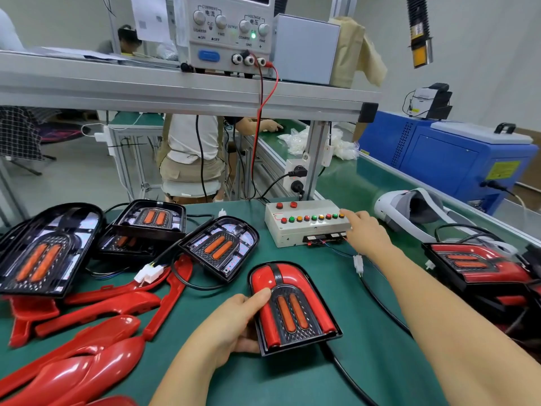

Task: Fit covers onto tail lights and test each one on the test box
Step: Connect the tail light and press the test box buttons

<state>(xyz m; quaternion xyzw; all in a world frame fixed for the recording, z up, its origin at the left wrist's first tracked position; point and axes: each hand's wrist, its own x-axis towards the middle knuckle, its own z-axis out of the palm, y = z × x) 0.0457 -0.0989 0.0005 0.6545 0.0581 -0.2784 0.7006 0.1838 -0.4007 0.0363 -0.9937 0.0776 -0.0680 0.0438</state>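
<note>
Test box lies up-right of the tail light — right hand there, forefinger straight. Left hand grips the light

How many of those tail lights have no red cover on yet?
4 bare tail lights, all left of the test box: one at the far left, two stacked beside it, upper on lower, one nearest the box. More may hide underneath.
</note>
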